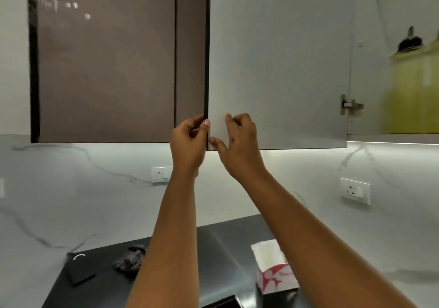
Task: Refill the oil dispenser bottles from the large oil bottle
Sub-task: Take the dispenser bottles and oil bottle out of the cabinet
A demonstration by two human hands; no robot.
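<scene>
An upper cabinet door stands swung open toward me, its pale inner face showing. My left hand pinches the door's dark free edge near the bottom corner. My right hand rests its fingers on the inner face just beside that edge. Inside the open cabinet at the far right stands a blurred bottle of yellow oil with a black spout cap. A second yellow bottle peeks in at the frame's right edge, mostly cut off.
Closed brown cabinet doors hang to the left. Below lies a dark countertop with a tissue box, a crumpled dark cloth and a black flat object. Wall sockets sit on the marble backsplash.
</scene>
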